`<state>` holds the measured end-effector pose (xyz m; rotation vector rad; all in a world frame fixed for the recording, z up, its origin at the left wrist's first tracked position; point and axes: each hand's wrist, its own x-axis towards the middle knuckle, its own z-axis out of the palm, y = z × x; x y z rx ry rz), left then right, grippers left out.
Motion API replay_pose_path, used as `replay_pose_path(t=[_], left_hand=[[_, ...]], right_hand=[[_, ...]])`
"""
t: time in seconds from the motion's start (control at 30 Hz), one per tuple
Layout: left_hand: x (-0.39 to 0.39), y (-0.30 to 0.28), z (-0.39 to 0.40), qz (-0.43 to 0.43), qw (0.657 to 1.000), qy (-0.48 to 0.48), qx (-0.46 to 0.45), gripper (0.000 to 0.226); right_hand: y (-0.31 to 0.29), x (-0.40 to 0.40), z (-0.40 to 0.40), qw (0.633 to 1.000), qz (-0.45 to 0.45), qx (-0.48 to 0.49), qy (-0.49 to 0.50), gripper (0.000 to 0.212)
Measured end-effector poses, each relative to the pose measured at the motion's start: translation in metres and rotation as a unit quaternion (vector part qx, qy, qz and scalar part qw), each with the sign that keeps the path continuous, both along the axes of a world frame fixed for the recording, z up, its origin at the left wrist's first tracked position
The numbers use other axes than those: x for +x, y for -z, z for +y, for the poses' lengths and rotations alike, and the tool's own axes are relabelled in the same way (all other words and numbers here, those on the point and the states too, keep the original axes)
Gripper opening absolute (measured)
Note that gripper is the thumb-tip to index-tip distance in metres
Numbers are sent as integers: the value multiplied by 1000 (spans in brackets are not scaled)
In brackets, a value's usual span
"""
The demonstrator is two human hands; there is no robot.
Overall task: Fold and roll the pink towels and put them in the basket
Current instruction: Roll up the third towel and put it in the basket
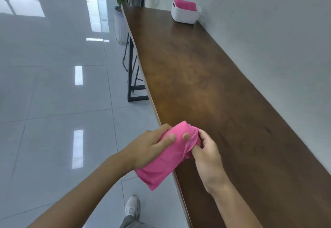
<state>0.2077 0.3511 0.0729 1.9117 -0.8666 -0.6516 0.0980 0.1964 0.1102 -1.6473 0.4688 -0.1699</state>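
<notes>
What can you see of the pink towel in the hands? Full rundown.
The pink towel is a thin, smooth-looking cloth, bright pink, loosely bunched and partly rolled at its upper end. The left hand grips it from the side, thumb on top; the right hand pinches the rolled end with curled fingers. It is held at the near edge of the wooden table, its lower corner hanging off over the floor.
</notes>
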Motion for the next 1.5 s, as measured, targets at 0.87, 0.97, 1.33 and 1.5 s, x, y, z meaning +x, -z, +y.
replay_pose_path(t=[0.87, 0.97, 1.33, 1.5], left_hand=[[247, -75, 41, -15, 984, 161, 72, 46], [288, -74, 54, -30, 988, 136, 64, 52], [451, -55, 118, 104, 989, -14, -107, 50], [500, -73, 113, 56, 990, 122, -32, 51]], right_hand=[[-33, 250, -30, 956, 144, 64, -247, 66], [-35, 287, -14, 967, 136, 51, -210, 67], [-29, 421, 55, 980, 135, 132, -69, 60], [-43, 465, 69, 973, 170, 26, -154, 58]])
